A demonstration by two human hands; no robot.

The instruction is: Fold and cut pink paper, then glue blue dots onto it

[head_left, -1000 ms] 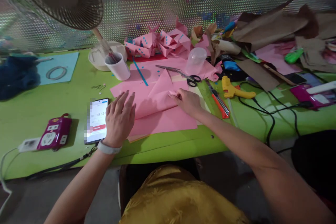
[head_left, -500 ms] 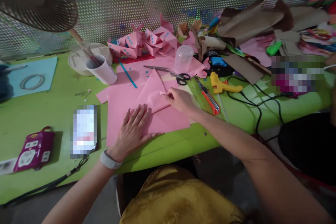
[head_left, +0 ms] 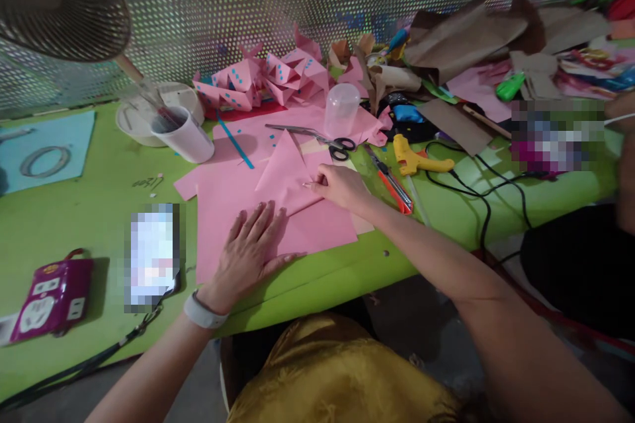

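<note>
One left hand [head_left: 248,254] open, palm down with fingers spread across the near edge of the flat pink sheet [head_left: 218,201], fingertips at the lower left end of the folded pink sheet [head_left: 284,166]. Right hand [head_left: 337,186] curled inward, thumb and forefinger tips touching the folded pink sheet toward its right side; cannot tell whether pinching paper or just pressing on it. Folded pink sheet lying on top of the flat pink sheet, between both hands, with one pointed corner aimed away from the body, just beside the scissors [head_left: 341,151]. Near edge of the green surface [head_left: 99,211] close below the left hand, with only a thin band of green on the body side. To the left, a narrow green strip before the phone [head_left: 151,258], then the purple socket box [head_left: 53,297] farther out. On the far side, tight: clear plastic cup [head_left: 342,112] close behind the scissors, pink folded shapes [head_left: 265,76] near the mesh [head_left: 223,0]. To the right, cutter [head_left: 391,184] beside the right forearm, yellow glue gun [head_left: 421,160] just past it.
</note>
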